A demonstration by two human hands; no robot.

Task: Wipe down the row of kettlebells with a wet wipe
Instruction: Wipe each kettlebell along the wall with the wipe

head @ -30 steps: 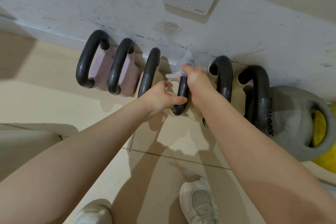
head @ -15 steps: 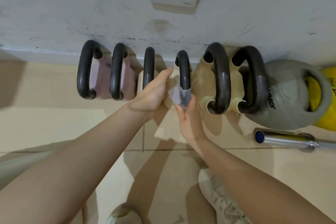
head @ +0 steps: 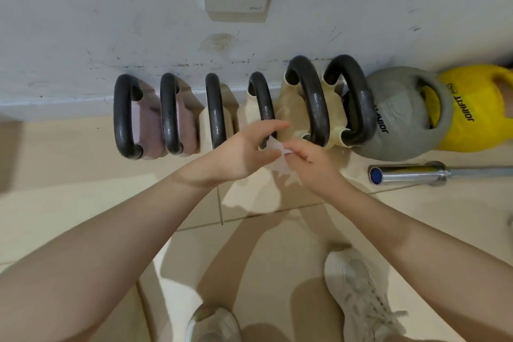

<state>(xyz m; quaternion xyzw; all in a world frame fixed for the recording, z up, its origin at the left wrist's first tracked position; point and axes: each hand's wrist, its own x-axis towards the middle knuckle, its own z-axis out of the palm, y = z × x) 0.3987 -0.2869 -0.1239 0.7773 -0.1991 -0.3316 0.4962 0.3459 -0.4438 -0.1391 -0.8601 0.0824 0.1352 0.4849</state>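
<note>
At the centre of the frame your left hand (head: 244, 153) and right hand (head: 311, 159) meet, both pinching the crumpled wet wipe (head: 277, 158) between their fingertips. The wipe sits just below the fourth black handle (head: 262, 104) in the row of kettlebells (head: 313, 103), which runs along the wall (head: 83, 22) across mid-frame.

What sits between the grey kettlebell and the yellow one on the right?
Nothing in the head view: the grey kettlebell overlaps the yellow kettlebell, its handle loop framing yellow behind it.
</note>
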